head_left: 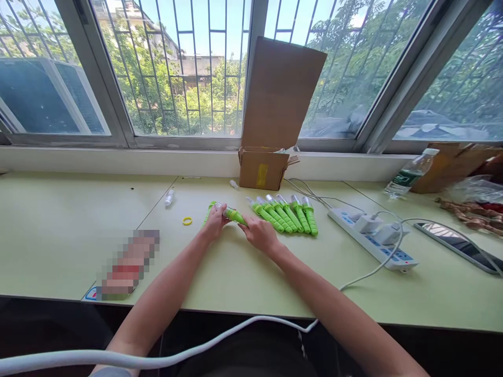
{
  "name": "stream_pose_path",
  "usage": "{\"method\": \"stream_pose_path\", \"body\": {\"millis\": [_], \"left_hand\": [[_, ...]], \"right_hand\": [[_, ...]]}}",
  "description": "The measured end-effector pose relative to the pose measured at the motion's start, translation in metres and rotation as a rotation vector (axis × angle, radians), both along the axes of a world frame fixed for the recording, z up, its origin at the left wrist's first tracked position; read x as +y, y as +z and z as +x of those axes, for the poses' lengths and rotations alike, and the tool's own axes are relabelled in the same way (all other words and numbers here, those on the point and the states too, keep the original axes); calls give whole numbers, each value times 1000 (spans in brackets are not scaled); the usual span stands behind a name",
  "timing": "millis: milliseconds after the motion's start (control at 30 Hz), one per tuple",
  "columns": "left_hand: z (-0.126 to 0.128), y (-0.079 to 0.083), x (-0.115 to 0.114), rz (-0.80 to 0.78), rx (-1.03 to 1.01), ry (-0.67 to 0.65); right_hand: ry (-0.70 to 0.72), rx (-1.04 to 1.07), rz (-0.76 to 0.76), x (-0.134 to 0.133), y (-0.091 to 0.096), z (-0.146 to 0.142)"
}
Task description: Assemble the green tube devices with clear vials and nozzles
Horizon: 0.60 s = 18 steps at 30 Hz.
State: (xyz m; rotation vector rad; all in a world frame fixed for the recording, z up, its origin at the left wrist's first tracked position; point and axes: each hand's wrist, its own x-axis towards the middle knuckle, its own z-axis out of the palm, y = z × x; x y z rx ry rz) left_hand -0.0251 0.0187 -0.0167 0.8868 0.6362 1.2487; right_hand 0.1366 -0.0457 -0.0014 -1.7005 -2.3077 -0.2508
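Note:
A green ribbed tube with a clear end (236, 215) is held level above the table between both hands. My left hand (214, 224) is closed around its clear end, and my right hand (260, 233) grips the green end. Another green piece (208, 211) shows just beyond my left hand, partly covered by it. To the right of my right hand, several similar green tubes with clear ends (298, 214) lie side by side in a row. A yellow ring (187, 221) rests on the table left of my left hand.
An open cardboard box (259, 168) stands by the window. Small clear pieces (169, 198) lie at the back left. On the right are a power strip (373, 241) with cables, a phone (459, 246) and a bottle (411, 175). A white cable (220, 340) crosses in front of me.

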Motion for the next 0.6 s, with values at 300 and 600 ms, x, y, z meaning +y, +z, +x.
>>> {"method": "stream_pose_path", "body": {"millis": [300,600], "left_hand": [[-2,-1,1,18,36,8],[-4,-2,2,23,66,17]], "right_hand": [[84,319,-79,-1,2,2],[248,839,-364,8,-1,4]]}}
